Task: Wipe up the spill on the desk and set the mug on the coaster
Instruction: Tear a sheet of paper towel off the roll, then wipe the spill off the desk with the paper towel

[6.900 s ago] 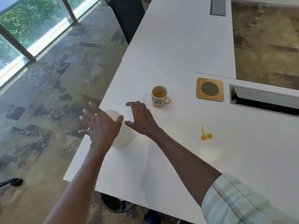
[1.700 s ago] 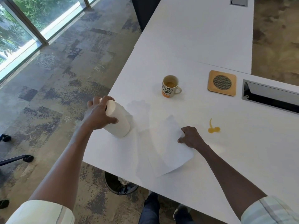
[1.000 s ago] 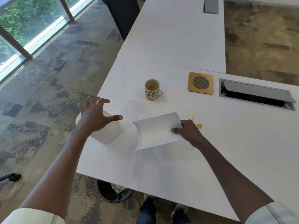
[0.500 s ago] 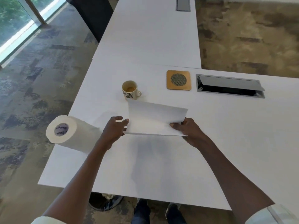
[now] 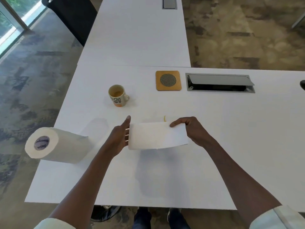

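A folded white paper towel sheet [image 5: 156, 136] is held above the white desk [image 5: 231, 146] between both hands. My left hand [image 5: 119, 138] grips its left edge and my right hand [image 5: 192, 129] pinches its right end. Just beyond the sheet, a thin sliver of the yellow spill [image 5: 164, 118] shows; the rest is hidden by the sheet. The mug [image 5: 117, 95], cream with dark print and an orange base, stands upright farther back on the left, with yellowish liquid inside. The square wooden coaster [image 5: 168, 80] with a dark mesh centre lies to the mug's right, apart from it.
A paper towel roll [image 5: 54, 145] lies on its side at the desk's left edge. An open grey cable hatch [image 5: 220, 82] sits right of the coaster. A second desk [image 5: 140, 30] adjoins behind, with a dark chair [image 5: 72, 15] at its left. A bin and my feet show under the near edge.
Since half a second ago the sheet has been folded over into a narrower strip held between both hands. Earlier, the left hand left the roll and joined the right hand on the sheet.
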A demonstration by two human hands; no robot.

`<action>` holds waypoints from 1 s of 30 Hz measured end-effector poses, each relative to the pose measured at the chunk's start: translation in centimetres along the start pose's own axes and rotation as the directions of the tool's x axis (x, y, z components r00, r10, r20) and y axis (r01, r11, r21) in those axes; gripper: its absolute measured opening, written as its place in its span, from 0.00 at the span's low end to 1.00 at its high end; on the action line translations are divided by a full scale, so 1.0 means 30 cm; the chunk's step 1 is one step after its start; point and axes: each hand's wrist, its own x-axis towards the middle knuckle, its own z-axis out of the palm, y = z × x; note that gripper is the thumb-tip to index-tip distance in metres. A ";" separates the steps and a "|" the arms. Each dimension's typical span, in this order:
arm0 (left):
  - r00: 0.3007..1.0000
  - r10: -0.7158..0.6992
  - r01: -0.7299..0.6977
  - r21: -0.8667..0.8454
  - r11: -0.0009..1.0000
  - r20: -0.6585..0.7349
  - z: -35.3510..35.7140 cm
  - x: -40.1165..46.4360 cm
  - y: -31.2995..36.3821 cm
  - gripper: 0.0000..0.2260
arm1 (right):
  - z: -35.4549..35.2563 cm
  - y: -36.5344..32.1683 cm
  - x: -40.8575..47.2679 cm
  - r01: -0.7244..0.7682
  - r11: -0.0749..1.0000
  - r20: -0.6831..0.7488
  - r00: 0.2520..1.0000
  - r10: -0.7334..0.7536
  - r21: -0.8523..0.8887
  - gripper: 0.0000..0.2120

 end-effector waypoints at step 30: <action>0.774 0.510 -0.308 0.481 0.821 -0.375 0.284 0.368 -0.179 0.10 | -0.085 0.284 0.250 -0.017 0.846 -0.366 0.906 -0.212 -0.533 0.17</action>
